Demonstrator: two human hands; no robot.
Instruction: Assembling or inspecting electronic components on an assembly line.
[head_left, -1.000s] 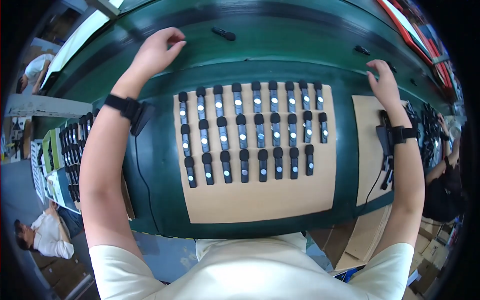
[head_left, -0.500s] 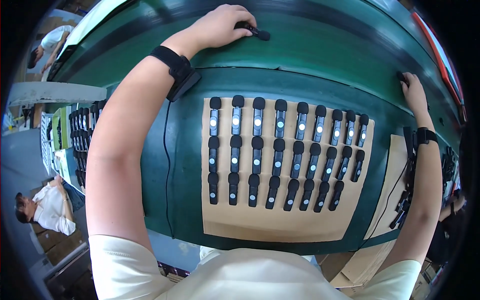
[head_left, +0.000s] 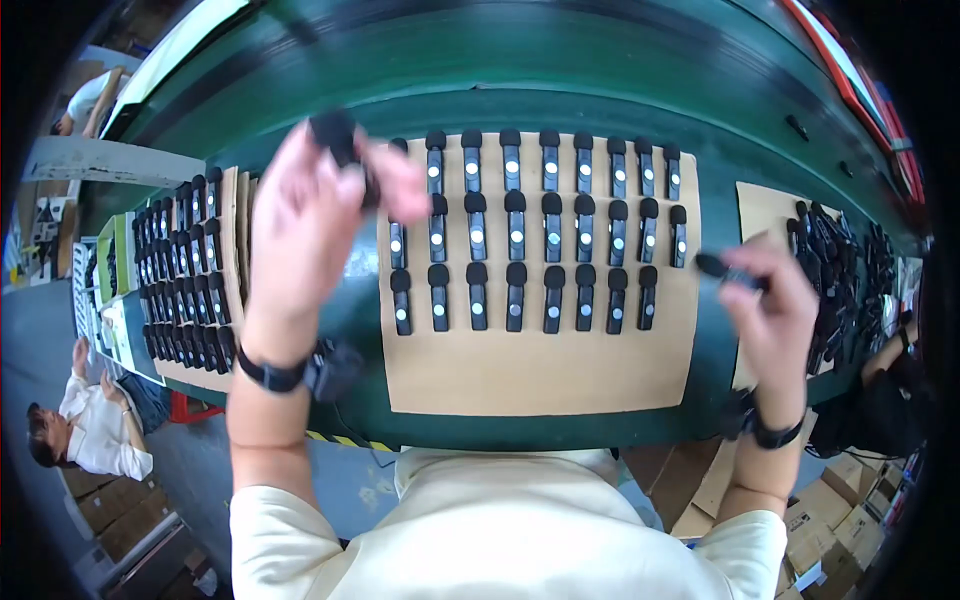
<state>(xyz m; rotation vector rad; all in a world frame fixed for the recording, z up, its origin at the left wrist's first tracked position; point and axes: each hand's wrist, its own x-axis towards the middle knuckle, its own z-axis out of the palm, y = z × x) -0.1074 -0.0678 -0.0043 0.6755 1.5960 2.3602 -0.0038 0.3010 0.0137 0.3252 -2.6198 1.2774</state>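
Note:
My left hand, blurred, is raised at the left edge of a cardboard sheet. Its fingers pinch a small black clip-on microphone with a foam cap. By the sheet's right edge, my right hand grips another black foam-capped microphone, its cap pointing left. Three rows of similar microphones lie on the sheet, caps toward the far side, most with a pale round dot. The left hand partly covers the far left end of the rows.
At the left, more microphones stand in rows on another cardboard sheet. A heap of black microphones lies on cardboard at the right. Beyond runs a green belt with two small black pieces at its right. Other people are at both sides.
Both hands have drawn back from the green belt toward the cardboard sheet, each carrying a microphone. The left came nearer and leftward, the right nearer and inward. The view has shifted too.

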